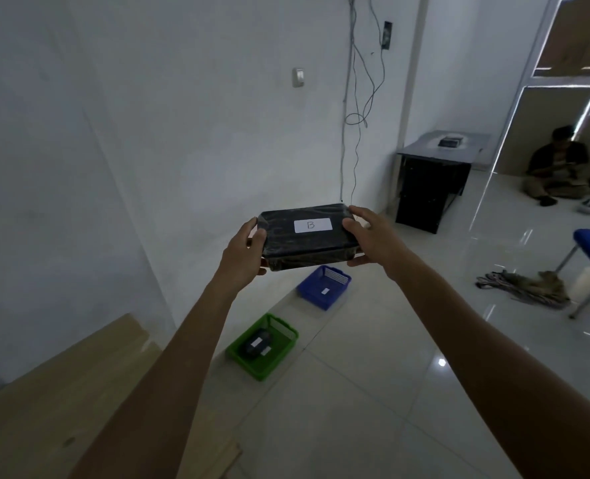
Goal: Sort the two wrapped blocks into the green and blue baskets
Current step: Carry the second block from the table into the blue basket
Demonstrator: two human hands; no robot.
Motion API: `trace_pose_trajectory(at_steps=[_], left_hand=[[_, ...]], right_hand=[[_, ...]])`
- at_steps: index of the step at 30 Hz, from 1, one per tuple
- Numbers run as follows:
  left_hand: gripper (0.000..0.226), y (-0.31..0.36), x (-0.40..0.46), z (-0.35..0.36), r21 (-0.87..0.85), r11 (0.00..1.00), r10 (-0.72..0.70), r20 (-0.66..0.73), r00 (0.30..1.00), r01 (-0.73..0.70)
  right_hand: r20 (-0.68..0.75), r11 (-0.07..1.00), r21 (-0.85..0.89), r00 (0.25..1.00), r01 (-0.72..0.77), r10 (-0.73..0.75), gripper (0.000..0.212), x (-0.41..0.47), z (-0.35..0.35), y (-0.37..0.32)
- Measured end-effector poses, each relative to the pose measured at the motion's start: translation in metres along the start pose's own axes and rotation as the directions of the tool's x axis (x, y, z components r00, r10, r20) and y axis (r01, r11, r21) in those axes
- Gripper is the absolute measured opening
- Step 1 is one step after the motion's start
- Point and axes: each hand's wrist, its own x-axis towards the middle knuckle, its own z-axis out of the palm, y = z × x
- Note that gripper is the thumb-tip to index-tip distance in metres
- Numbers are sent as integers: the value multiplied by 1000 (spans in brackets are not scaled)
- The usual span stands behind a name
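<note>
- Both my hands are up in front of me, arms stretched out, gripping a black wrapped block (309, 236) between them.
- My left hand (245, 252) clamps the block's left end, thumb on top, fingers curled under.
- My right hand (369, 236) grips the right end the same way, thumb over the top edge, fingers underneath.
- The block is held level in the air, well above the floor, with a white label (312, 225) facing up that reads "B".
- Down on the tiled floor (373, 392), beyond my arms, sits the green basket (262, 347), the nearer of the two.
- Inside the green basket lies a second black block (256, 343) with a white label of its own; I can't read it from here.
- Farther along, near the wall, is the blue basket (324, 286), with a small white tag on its floor.
- The two baskets are apart, lined up along the wall.
- Pale wooden boards (61, 392) lie at near left.
- Far right, a dark counter (431, 181) stands against the wall with a dark object on top.
</note>
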Motion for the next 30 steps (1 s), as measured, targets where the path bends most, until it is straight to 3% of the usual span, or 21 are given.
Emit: trace_pose_trajectory(at_steps=[8,30], left_hand=[[44,-2,112,74,9,1000,-6,5,1000,6],[46,-27,531,264,47,997,-58,-92,994,63]], right_hand=[[17,1000,12,1000,6,-6,46,124,-52,31],[122,1000,-2,992,24,-23,46,597,-151,103]])
